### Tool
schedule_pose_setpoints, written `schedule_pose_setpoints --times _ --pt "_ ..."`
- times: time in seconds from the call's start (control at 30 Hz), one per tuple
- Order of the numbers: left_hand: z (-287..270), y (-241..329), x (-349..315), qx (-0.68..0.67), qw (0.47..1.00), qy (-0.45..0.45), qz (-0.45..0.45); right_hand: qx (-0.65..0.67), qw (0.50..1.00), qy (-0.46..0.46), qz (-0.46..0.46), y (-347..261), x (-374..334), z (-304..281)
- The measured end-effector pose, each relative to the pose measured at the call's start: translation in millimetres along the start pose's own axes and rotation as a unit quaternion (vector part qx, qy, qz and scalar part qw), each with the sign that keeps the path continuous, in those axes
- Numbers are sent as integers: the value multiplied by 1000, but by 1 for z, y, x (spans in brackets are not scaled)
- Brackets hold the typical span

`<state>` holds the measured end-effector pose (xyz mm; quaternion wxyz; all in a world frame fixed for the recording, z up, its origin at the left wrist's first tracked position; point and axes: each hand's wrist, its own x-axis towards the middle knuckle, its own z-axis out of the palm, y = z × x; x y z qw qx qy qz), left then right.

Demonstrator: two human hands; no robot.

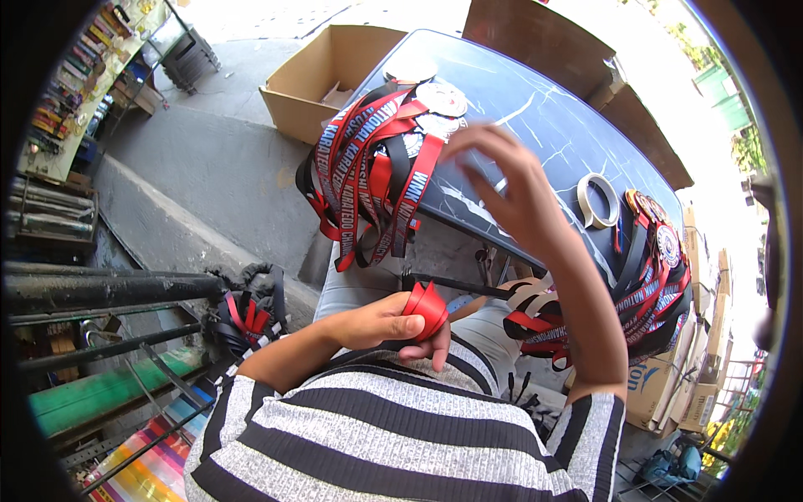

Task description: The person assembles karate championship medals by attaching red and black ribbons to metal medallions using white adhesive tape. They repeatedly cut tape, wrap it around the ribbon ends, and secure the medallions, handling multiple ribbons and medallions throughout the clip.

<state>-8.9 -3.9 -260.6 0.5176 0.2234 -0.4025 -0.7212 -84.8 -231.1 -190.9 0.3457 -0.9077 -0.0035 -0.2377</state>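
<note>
My left hand [376, 325] is closed around a folded loop of red ribbon [428, 309], held low in front of my striped shirt. My right hand [506, 171] is raised over the near edge of the dark marbled table [519, 100]. Its fingers are curved and the thumb stands apart from them, with nothing visible between. Close to those fingertips hangs a bunch of red and black printed medal ribbons [364, 167], draped over the table's left corner. Their round silvery medals [442, 99] rest on the tabletop.
A roll of tape [598, 201] lies on the table's right part. Beside it, more medals [667, 244] sit with ribbons [644, 293] hanging down. An open cardboard box [297, 105] stands past the left corner; cartons [657, 393] are at right. Metal bars [109, 293] run along my left.
</note>
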Motion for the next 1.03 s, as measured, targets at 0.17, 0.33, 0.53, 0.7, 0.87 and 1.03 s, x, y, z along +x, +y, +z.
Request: schedule_pose_setpoints --times 0.17,0.33,0.53,0.7,0.87,1.03 --pt "12 -7 -1 -42 999 25 -7 -136 984 -46 103 97 68 13" --pt "8 -5 -8 -36 997 67 27 -70 968 -149 190 128 87 27" --pt "4 -18 -3 -40 986 128 98 -127 973 -112 158 110 87 1" --pt "5 -22 0 -97 973 193 75 71 977 -124 156 52 55 -27" --pt "6 -34 15 -57 956 260 124 177 957 -136 185 -37 -33 -32" --pt "6 -21 17 -40 977 212 2 36 970 -129 205 -63 -114 6"
